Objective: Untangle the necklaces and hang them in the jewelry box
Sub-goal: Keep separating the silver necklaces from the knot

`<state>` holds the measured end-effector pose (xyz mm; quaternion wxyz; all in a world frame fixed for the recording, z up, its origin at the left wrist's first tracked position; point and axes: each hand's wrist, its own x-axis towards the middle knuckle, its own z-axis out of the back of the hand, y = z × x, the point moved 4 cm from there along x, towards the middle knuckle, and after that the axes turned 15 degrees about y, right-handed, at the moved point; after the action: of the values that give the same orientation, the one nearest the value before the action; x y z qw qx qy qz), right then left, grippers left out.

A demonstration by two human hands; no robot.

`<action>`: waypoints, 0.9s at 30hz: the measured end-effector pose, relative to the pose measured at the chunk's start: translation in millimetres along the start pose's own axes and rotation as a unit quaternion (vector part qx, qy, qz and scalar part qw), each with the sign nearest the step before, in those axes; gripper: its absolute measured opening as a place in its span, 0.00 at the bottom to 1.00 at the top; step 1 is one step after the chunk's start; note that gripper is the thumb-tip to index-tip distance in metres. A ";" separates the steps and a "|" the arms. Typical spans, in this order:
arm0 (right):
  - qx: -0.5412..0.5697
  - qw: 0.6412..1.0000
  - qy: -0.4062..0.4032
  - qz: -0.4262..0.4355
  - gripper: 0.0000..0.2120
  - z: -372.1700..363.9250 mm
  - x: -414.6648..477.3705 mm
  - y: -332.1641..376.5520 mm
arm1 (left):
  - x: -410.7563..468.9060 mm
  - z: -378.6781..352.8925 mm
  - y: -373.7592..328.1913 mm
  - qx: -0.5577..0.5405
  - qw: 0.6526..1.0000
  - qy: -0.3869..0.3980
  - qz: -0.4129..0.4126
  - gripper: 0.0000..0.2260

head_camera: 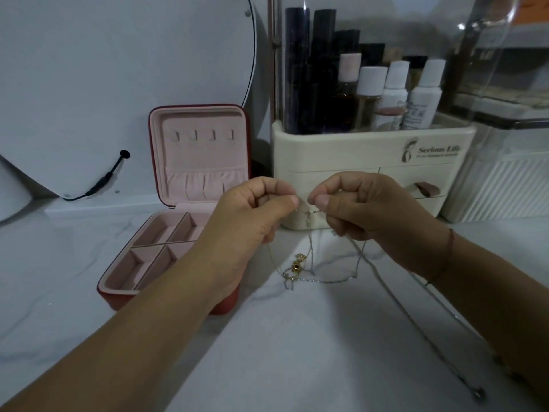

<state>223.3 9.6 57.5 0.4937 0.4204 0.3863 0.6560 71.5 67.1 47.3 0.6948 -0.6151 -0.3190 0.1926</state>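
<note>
Two bare forearms reach in from the near edge over the white tabletop (pixel 297 358). At the far right stands a cream cosmetics organizer (pixel 371 162). Left of it the jewelry box (pixel 190 173) lies open, its lid upright. In front of the organizer, the left hand (pixel 255 209) and right hand (pixel 365 209) almost meet, each grip pinching thin chain between thumb and forefinger. Below the grips the tangled necklaces (pixel 309 263) hang onto the tabletop, with a gold pendant (pixel 298 261) among them.
</note>
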 end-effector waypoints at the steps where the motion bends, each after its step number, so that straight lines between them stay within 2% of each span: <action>1: 0.000 1.000 0.005 -0.005 0.04 0.0 0.8 -0.4 | 0.0 0.9 -0.7 -0.003 1.000 0.002 -0.004 0.05; 8: -0.097 0.995 0.021 -0.004 0.02 -0.8 -0.3 0.5 | 1.0 7.2 -3.6 -0.009 0.999 -0.012 -0.030 0.06; 11: -0.083 0.996 0.008 0.007 0.03 0.6 0.1 0.6 | -0.4 3.7 -1.8 0.022 1.000 0.006 0.007 0.04; 15: -0.050 0.998 -0.001 0.033 0.04 0.7 -0.1 3.7 | -1.5 -7.7 8.7 0.034 0.993 0.072 0.087 0.10; 17: -0.025 0.999 0.004 0.042 0.04 0.4 0.0 4.5 | -3.0 -11.2 10.8 0.027 0.989 0.099 0.105 0.09; 20: 0.013 0.998 0.010 0.056 0.02 0.3 0.2 4.4 | -2.9 -11.2 9.1 0.022 0.990 0.104 0.092 0.07; 23: 0.033 0.997 0.007 0.062 0.09 2.0 0.1 3.6 | -2.0 -8.8 5.7 0.018 0.995 0.074 0.067 0.13; 27: 0.042 0.997 0.008 0.059 0.10 1.5 1.1 2.3 | -1.8 -6.9 3.2 0.011 0.998 0.048 0.039 0.13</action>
<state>223.8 10.3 60.3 0.4326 0.4575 0.3924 0.6705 75.4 61.4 43.6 0.7080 -0.6280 -0.2590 0.1932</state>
